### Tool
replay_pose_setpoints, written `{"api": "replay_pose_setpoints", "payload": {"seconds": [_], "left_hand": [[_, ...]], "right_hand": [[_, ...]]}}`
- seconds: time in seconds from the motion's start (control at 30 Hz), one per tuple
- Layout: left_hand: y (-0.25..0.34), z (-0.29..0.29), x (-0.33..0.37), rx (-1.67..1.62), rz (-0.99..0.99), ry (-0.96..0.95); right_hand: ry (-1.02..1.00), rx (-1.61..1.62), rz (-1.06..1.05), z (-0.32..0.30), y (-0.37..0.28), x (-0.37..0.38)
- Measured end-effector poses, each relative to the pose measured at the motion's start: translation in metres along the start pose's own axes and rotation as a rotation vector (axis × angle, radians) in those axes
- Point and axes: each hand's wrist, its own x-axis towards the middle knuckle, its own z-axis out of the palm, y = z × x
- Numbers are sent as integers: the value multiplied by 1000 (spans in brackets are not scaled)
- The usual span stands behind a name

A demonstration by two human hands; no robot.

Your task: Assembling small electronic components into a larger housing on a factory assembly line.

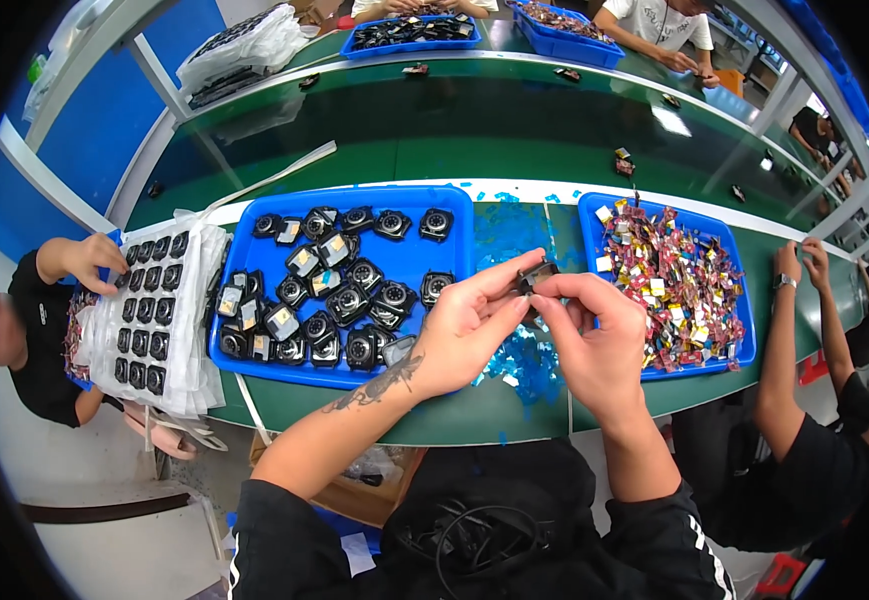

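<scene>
From my remote post, I see the small black case [537,271] raised over the surface [424,425], between the left tray [399,256] of cases [347,303] and the right tray [748,332] of parts [669,285]. My left grip [469,330] pinches it from the left, I judge to steady it; my right grip [602,335] pinches its near right edge, probably for finer control. Holding it here, above blue scraps [519,365], likely keeps both trays within reach. It looks tilted, its long axis seemingly running near left to far right. Fingers cover much of it, so I cannot tell which way its face points.
</scene>
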Motion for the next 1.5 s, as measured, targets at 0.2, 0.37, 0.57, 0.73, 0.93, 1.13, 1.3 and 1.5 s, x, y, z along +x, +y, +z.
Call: {"api": "replay_pose_setpoints", "payload": {"seconds": [0.2,0.37,0.57,0.73,0.93,1.13,1.3,1.5], "left_hand": [[0,0,0,2,-33,-19],[-1,2,-1,-30,-3,-20],[0,2,-1,1,-23,-54],[4,4,-2,16,-14,-60],[2,4,1,-74,-40,-19],[5,4,3,-115,51,110],[9,-1,-1,355,124,26],[7,-1,1,899,511,28]], "right_hand": [[-2,37,48,0,1,0],[-20,29,34,-2,1,1],[-31,24,56,-3,2,2],[2,-135,-29,-8,0,6],[52,-45,-19,-1,16,7],[-94,480,323,-13,14,-21],[-51,535,308,-9,18,-24],[-181,556,304,-15,12,-22]]}}
